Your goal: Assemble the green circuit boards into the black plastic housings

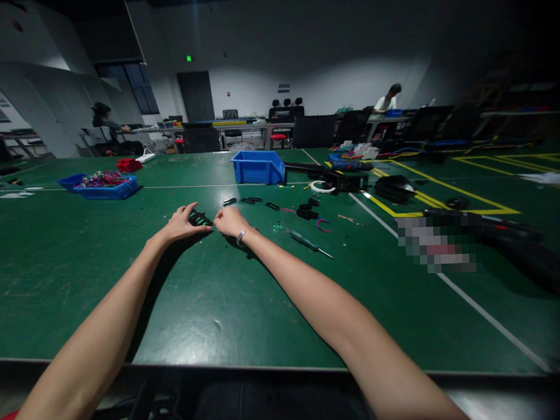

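Observation:
My left hand has its thumb and fingers spread around a small black part with green pieces, steadying it on the green table. Close to its right side, my right hand is closed in a pinch; whatever its fingertips hold is hidden. Just beyond the hands lie small black rectangular frames. Tiny green pieces are scattered right of my right hand, near a screwdriver with a dark handle.
A blue bin stands ahead. Blue trays of coloured wires sit at left, with a red object behind. Black parts with wires, a white ring and black power tools lie rightward. Two people work at far tables.

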Demonstrator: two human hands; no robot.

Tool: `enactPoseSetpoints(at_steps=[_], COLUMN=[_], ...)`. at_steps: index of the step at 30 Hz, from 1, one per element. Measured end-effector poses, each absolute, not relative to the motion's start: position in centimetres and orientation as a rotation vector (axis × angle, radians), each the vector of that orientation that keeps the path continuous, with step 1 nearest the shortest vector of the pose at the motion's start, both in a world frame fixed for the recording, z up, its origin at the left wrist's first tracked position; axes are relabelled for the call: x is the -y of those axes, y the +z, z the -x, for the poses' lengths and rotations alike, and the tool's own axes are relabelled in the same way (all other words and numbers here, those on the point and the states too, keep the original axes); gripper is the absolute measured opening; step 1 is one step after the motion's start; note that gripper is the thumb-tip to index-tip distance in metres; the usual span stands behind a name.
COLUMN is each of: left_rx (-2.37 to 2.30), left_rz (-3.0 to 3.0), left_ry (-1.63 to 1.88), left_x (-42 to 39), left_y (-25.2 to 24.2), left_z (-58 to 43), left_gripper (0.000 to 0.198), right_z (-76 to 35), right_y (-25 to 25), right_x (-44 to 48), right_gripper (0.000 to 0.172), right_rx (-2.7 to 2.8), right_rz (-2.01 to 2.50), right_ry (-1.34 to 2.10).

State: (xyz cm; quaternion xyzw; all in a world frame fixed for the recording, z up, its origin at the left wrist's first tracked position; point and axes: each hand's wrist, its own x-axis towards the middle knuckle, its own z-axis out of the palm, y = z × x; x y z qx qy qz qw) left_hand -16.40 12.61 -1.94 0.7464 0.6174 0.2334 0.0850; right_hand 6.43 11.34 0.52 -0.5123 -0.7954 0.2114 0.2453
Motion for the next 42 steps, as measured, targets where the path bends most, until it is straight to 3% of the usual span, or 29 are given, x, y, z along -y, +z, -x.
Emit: enactPoseSetpoints(at_steps=[29, 36, 42], left_rx=[-1.750, -1.564, -1.438], left_rz=[-2.312, -2.374, -2.388], left_ry=[0.617, 0.443, 0.407], left_x=[-11.0, -6.0, -1.9], left_y=[-1.9, -0.3, 0.9], left_z=[16.5, 18.1, 18.7], left_gripper=[0.096, 0.092, 0.088], right_z=[-9.0, -14.5, -22.9], right_y=[3.0, 4.5, 5.3], right_x=[-10.4, -8.2, -4.5], right_gripper=[0.032, 0.023, 0.027], right_rx=[1.952, 2.127, 2.139], right_rz=[1.312, 1.193, 1.299], right_ry=[0.563, 0.556, 0.585])
